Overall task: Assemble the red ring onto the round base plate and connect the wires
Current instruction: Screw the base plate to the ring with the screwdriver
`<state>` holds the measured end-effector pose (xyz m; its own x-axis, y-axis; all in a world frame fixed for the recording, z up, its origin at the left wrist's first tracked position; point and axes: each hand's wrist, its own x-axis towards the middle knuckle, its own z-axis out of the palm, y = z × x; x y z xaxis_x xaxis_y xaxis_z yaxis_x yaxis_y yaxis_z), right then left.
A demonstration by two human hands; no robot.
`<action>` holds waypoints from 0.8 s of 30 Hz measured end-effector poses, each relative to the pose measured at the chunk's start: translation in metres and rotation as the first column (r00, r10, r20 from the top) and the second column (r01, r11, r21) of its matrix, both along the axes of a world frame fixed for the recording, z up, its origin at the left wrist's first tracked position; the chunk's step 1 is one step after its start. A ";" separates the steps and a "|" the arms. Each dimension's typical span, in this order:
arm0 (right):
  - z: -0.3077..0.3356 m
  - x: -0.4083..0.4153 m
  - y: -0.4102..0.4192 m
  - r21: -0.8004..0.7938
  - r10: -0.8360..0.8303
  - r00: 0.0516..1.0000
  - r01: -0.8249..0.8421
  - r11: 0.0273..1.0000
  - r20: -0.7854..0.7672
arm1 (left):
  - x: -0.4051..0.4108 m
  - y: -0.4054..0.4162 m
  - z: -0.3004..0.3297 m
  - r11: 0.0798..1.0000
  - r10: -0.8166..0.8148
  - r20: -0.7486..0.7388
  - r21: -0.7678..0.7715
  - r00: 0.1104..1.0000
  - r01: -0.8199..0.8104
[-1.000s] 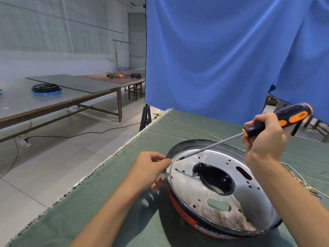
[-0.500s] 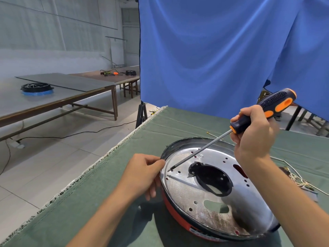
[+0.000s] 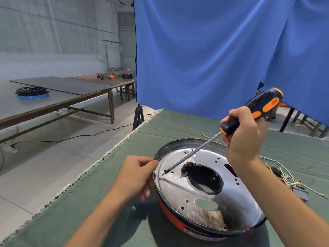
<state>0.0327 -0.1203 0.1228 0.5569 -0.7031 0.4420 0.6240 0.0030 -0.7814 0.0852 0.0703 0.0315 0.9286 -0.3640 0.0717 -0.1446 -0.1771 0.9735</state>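
Right hand point(image 3: 244, 138): grip wrapped around screwdriver point(image 3: 249, 114), tip carrying 1 screw point(image 3: 163, 172). Left hand point(image 3: 138, 176): grip pinching round base plate point(image 3: 178, 191) rim, red ring point(image 3: 170, 213) beneath, on tabletop point(image 3: 110, 202). Step: fastening. Next: seat screw in hole, likely. Wires point(image 3: 288, 179) unconnected.

- Left hand point(image 3: 137, 175) reaches forward, forearm bare, fingers point(image 3: 149, 162) curled and pinched together.
- Right hand point(image 3: 243, 138) is raised, fist closed, wrist bent down.

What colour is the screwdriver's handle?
Black with orange patches, seen in the head view: the screwdriver handle held in the right hand.
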 end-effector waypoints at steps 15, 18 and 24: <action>0.001 0.003 0.006 -0.028 -0.003 0.999 0.002 1.000 -0.047 | -0.004 0.000 0.004 1.000 0.000 0.013 0.013 1.000 0.000; 0.000 0.003 0.007 -0.040 -0.009 0.998 0.006 0.999 -0.060 | -0.004 0.000 0.004 1.000 0.005 0.015 0.018 1.000 -0.005; 0.003 0.003 0.011 -0.062 -0.010 0.998 0.006 0.998 -0.062 | -0.003 0.001 0.003 1.000 0.005 0.006 0.009 1.000 -0.005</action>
<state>0.0361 -0.1091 0.1259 0.5790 -0.6805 0.4491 0.5737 -0.0513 -0.8175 0.0820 0.0713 0.0346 0.9298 -0.3603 0.0745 -0.1500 -0.1863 0.9710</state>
